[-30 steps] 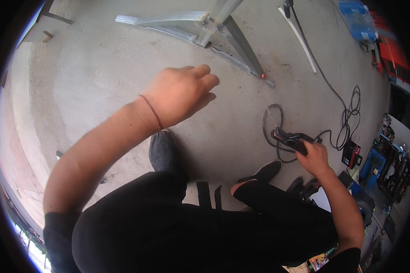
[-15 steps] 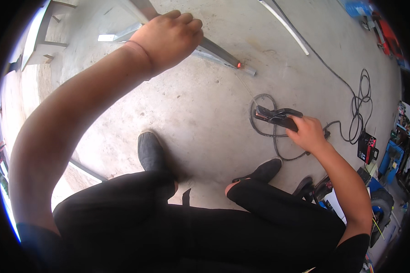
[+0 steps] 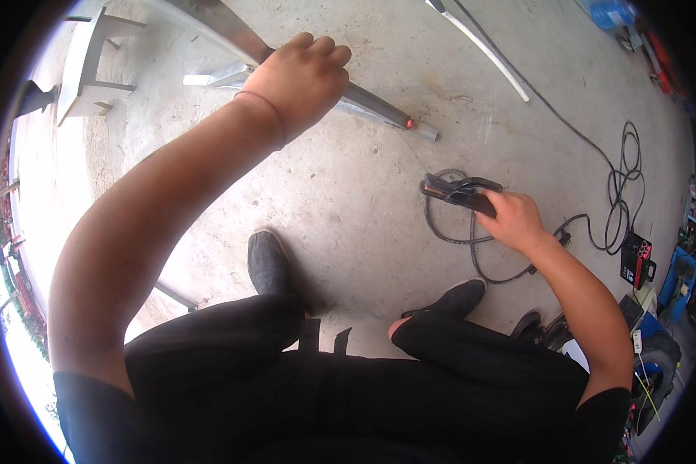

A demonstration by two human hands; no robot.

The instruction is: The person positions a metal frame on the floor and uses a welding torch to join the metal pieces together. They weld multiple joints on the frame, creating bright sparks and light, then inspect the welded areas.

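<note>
A black cloth shoe (image 3: 460,300) rests on the grey concrete floor (image 3: 356,209). Beyond it, the bare right hand (image 3: 512,220) is closed around a black clamp-like holder (image 3: 458,193), whose thin pale rod (image 3: 416,157) points at the grey metal frame (image 3: 379,110). A looped black cable (image 3: 474,259) lies below; a foot snagging it could jerk the holder. The left hand (image 3: 301,81), fingers curled, overlaps the frame; whether it grips I cannot tell. A loose hold could let the frame shift. The frame's red-orange spot (image 3: 411,123) may be hot enough to burn bare skin.
</note>
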